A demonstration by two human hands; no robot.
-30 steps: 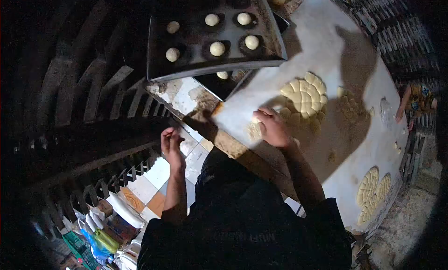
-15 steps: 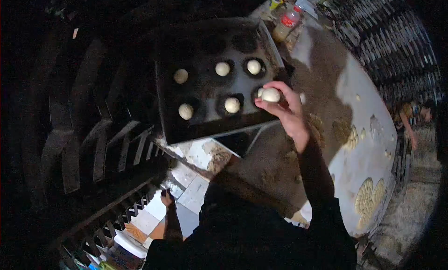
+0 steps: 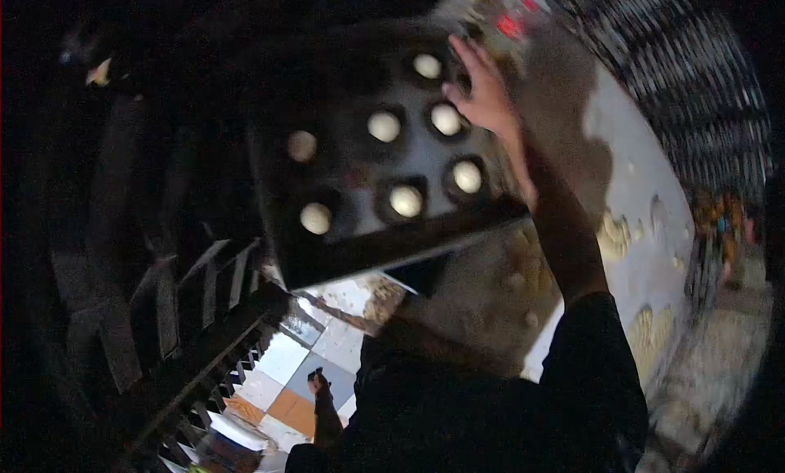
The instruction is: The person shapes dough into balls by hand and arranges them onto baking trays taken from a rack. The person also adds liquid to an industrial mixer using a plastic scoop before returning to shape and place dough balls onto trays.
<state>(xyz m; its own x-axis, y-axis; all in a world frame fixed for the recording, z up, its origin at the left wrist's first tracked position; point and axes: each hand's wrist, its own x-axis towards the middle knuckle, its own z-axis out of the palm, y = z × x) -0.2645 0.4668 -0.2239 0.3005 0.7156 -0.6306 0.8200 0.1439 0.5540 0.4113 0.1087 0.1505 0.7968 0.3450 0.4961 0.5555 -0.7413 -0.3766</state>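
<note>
A dark baking tray (image 3: 360, 256) lies ahead of me with several pale dough balls spaced across it. My right hand (image 3: 484, 93) is over the tray's right side, fingers spread and holding nothing. One dough ball (image 3: 427, 66) sits just left of its fingertips, and another dough ball (image 3: 446, 120) is below the thumb. Closer to me along the same side is a third dough ball (image 3: 468, 176). My left hand (image 3: 320, 383) hangs low over the tiled floor, away from the tray; it is small, dark and blurred, so its fingers are unclear.
Right of the tray, a floury work table (image 3: 605, 158) carries shaped dough pieces (image 3: 613, 236) and a dough slab (image 3: 650, 338). A red-labelled bottle (image 3: 509, 26) stands at the back. Dark slatted racks (image 3: 110, 309) line the left. A blurred person (image 3: 724, 228) is at far right.
My right hand has let go of its dough and moved up along the tray's right side. Dough balls now sit at the near right and far right spots. The view has shifted slightly.
</note>
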